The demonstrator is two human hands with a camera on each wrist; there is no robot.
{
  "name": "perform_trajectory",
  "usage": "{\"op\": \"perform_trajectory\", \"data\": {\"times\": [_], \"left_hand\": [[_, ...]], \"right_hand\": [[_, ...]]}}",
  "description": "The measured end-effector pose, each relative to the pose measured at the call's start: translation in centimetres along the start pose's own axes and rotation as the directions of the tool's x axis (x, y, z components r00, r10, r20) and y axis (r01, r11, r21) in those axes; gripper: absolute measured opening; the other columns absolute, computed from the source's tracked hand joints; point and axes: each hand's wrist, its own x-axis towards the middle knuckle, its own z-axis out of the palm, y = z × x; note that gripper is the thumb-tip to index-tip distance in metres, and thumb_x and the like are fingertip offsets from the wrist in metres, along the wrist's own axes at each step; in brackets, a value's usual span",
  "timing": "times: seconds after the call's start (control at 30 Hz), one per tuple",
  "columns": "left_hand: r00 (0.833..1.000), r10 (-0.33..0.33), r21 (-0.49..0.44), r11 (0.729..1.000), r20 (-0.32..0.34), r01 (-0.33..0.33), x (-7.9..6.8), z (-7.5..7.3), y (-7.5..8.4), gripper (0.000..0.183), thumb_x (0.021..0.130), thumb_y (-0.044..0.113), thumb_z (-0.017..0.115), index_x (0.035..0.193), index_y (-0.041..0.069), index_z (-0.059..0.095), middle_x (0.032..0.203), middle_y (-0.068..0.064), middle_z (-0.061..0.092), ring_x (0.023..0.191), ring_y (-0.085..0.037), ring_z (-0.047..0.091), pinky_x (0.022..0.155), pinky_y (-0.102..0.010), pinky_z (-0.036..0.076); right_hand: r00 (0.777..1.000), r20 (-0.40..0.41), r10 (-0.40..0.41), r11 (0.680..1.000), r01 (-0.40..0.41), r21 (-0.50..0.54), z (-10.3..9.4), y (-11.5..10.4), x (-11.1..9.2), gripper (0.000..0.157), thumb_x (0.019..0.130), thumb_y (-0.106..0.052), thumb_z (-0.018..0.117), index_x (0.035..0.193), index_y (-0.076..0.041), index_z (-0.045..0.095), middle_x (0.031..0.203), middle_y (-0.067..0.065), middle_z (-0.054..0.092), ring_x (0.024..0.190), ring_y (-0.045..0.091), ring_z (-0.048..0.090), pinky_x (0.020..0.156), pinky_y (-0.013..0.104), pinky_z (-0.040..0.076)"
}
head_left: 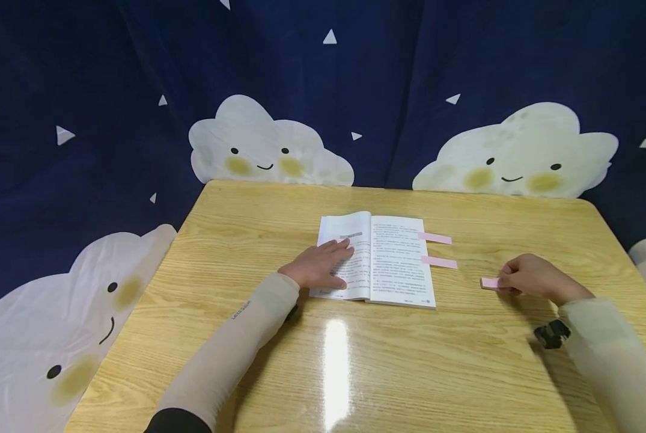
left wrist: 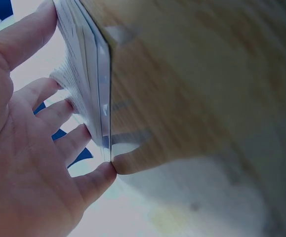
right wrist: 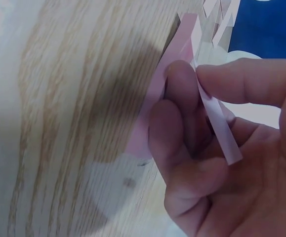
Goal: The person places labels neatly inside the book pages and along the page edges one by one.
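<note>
At the table (head_left: 409, 361), right-hand grip (head_left: 533, 279) pinched tight on a pink strip (right wrist: 221, 126) (left-hand grip (head_left: 318, 266) spread across a book (head_left: 401, 264))

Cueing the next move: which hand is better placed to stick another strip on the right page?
Probably the right hand: it pinches a pink strip and sits beyond the outer edge of the right page, where two pink tabs jut out. The left hand rests on the left page, perhaps steadying it.

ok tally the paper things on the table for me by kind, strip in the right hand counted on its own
Open book: 1
Pink strips at the book's right edge: 2
Pink pad: 1
Lifted strip in the right hand: 1
Total: 5
</note>
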Motion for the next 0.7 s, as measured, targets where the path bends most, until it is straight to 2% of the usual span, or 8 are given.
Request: {"op": "perform_trajectory", "data": {"times": [0.43, 0.7], "left_hand": [[1.000, 0.001, 0.012, 1.000, -0.003, -0.001, 0.07, -0.09, 0.07, 0.082, 0.094, 0.045, 0.065, 0.160, 0.025, 0.021, 0.169, 0.004, 0.008, 0.158, -0.021, 0.009, 0.126, -0.049, 0.019], [1.000, -0.003, 0.012, 1.000, 0.002, 0.003, 0.08, -0.08, 0.09, 0.082, 0.094, 0.046, 0.065, 0.160, 0.025, 0.021, 0.169, 0.005, 0.008, 0.158, -0.021, 0.009, 0.126, -0.051, 0.019]], "right_hand": [[1.000, -0.005, -0.012, 1.000, 0.012, 0.001, -0.01, 0.33, 0.08, 0.020, 0.087, -0.018, 0.064, 0.089, 0.002, 0.069, 0.081, 0.003, 0.067, 0.076, 0.016, 0.055, 0.064, 0.028, 0.046], [1.000, -0.005, -0.020, 1.000, 0.020, -0.003, 0.09, 0.47, 0.17, 0.022, 0.089, -0.018, 0.062, 0.091, 0.002, 0.070, 0.081, 0.002, 0.067, 0.074, 0.015, 0.053, 0.061, 0.026, 0.044]]}}
